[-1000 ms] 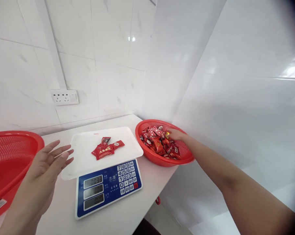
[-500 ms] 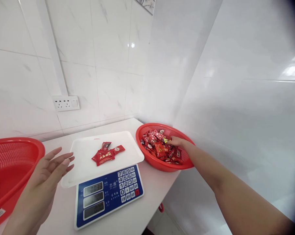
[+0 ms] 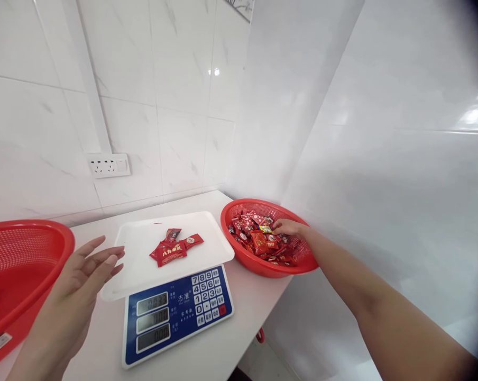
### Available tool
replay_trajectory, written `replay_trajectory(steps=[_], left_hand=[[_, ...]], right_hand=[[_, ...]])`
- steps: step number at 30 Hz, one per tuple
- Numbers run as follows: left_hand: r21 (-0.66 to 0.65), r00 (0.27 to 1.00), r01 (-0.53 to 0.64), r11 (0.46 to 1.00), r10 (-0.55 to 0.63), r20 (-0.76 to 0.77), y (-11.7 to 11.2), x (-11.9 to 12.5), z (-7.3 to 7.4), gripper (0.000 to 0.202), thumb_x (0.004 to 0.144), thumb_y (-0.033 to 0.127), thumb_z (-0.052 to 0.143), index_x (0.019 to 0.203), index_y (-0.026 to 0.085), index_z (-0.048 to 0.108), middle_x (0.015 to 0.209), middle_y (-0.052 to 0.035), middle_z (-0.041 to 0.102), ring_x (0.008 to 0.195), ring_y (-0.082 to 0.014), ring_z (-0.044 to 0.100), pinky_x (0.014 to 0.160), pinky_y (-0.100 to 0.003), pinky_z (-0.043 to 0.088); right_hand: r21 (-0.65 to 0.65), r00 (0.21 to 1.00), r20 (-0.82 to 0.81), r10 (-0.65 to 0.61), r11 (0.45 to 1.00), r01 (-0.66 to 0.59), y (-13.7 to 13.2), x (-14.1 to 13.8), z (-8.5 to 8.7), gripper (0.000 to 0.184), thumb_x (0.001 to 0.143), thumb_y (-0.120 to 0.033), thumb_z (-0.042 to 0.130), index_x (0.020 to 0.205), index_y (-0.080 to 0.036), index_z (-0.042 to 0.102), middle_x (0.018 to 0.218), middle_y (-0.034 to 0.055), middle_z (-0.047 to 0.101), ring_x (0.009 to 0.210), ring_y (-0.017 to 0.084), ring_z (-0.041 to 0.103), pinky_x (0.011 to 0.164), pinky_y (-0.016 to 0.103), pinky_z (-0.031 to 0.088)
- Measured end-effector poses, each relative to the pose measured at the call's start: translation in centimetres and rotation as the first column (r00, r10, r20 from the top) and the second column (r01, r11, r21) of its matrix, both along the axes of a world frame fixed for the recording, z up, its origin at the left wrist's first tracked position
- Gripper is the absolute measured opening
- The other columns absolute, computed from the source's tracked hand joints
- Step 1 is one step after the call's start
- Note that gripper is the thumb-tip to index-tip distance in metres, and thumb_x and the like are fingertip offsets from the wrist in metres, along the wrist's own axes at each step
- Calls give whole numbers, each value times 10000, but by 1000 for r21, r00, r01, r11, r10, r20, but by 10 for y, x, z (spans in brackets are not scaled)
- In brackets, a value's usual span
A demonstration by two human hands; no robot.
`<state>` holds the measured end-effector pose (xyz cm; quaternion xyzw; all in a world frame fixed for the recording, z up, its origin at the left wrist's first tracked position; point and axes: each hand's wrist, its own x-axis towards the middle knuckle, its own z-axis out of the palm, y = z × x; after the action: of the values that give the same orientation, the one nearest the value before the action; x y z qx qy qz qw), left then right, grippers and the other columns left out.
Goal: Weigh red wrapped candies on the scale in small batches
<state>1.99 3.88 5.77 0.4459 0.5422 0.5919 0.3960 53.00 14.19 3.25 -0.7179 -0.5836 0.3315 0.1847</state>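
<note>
My right hand (image 3: 288,228) reaches into the right red basket (image 3: 249,261), its fingers drawn together among wrapped candies (image 3: 258,241). The fingertips touch the pile beside a small yellow packet (image 3: 265,229); what they pinch, if anything, is hidden. My left hand (image 3: 86,275) hovers by the left edge of the white scale tray (image 3: 131,264), fingers spread and holding nothing. On the tray lie a few red wrapped snacks (image 3: 172,253) in a small overlapping heap. The scale's blue panel (image 3: 183,312) faces me, with the top display reading about 0.033.
Another red basket (image 3: 60,238) stands at the left, close to my left hand. All this is on a white table (image 3: 207,349) against a tiled wall with a power socket (image 3: 110,165). A smooth white panel (image 3: 382,201) rises at the right, beside the candy basket.
My right hand has shifted slightly within the candy basket, and more of the yellow packet shows. The left hand and the snacks on the tray stay much the same.
</note>
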Motion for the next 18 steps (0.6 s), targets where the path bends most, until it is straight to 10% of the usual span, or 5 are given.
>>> replay_trajectory(steps=[18], left_hand=[[-39, 998, 57, 998, -57, -18, -6, 8, 4, 558, 677, 560, 638, 1181, 378, 482, 1134, -19, 616, 1099, -249, 556, 992, -489, 401]], right_hand=[[204, 867, -461, -191, 928, 313, -11, -20, 55, 154, 666, -147, 682, 777, -191, 585, 684, -11, 641, 601, 106, 585, 576, 218, 472]])
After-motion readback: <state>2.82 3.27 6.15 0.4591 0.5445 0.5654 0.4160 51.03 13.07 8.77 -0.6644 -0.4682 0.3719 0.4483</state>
